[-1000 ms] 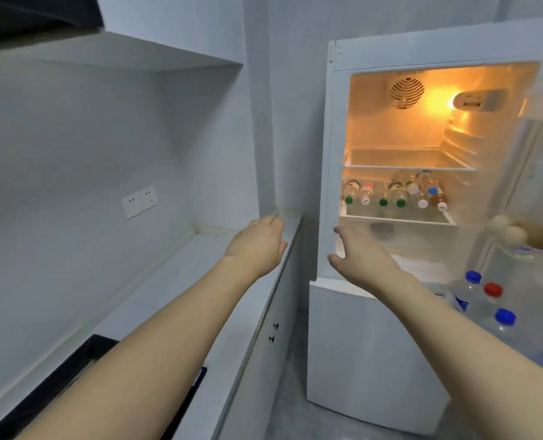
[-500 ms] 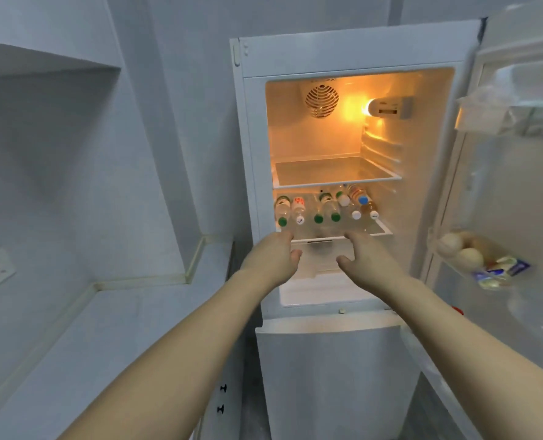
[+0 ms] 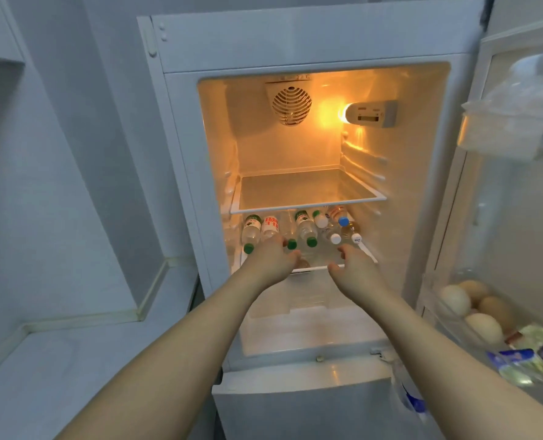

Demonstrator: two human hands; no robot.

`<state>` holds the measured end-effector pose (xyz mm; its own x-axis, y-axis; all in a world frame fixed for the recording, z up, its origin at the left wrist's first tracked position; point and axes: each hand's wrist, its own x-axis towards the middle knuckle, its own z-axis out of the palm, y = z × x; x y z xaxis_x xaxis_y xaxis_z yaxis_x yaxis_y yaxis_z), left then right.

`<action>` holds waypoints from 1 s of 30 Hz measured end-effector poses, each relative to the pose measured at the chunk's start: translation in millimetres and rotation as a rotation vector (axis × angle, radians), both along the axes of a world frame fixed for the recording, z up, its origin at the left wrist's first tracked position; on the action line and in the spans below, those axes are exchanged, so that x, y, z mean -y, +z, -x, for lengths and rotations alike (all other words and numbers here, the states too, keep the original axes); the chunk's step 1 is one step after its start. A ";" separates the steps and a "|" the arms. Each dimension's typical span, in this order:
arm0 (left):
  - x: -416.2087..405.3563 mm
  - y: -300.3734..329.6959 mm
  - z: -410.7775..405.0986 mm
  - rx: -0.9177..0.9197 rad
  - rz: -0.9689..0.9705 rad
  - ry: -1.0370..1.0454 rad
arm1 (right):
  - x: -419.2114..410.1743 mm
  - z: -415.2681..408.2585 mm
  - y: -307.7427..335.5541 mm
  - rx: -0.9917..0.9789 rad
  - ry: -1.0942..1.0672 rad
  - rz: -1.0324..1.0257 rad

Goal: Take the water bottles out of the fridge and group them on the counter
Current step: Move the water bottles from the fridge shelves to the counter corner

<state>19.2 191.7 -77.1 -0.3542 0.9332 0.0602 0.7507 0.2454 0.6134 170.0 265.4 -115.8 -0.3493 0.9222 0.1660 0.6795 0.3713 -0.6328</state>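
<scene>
Pale surface runs along the near left, beside the open fridge. Both forearms reach in at the lower shelf: the left hand, fingers loosely apart, touches the bottle caps, and the right hand hovers open at the shelf edge. Beyond them, water bottles lie on their sides, caps outward. Eggs sit in the door rack.

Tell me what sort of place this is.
Most likely a small home kitchen. An open fridge holds water bottles lying on its lower shelf, eggs sit in the door rack, and a pale counter runs along the wall beside it.
</scene>
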 end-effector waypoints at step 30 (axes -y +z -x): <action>-308.1 -106.7 53.5 0.609 0.103 0.118 | -265.8 76.1 -81.5 -0.480 -0.375 0.292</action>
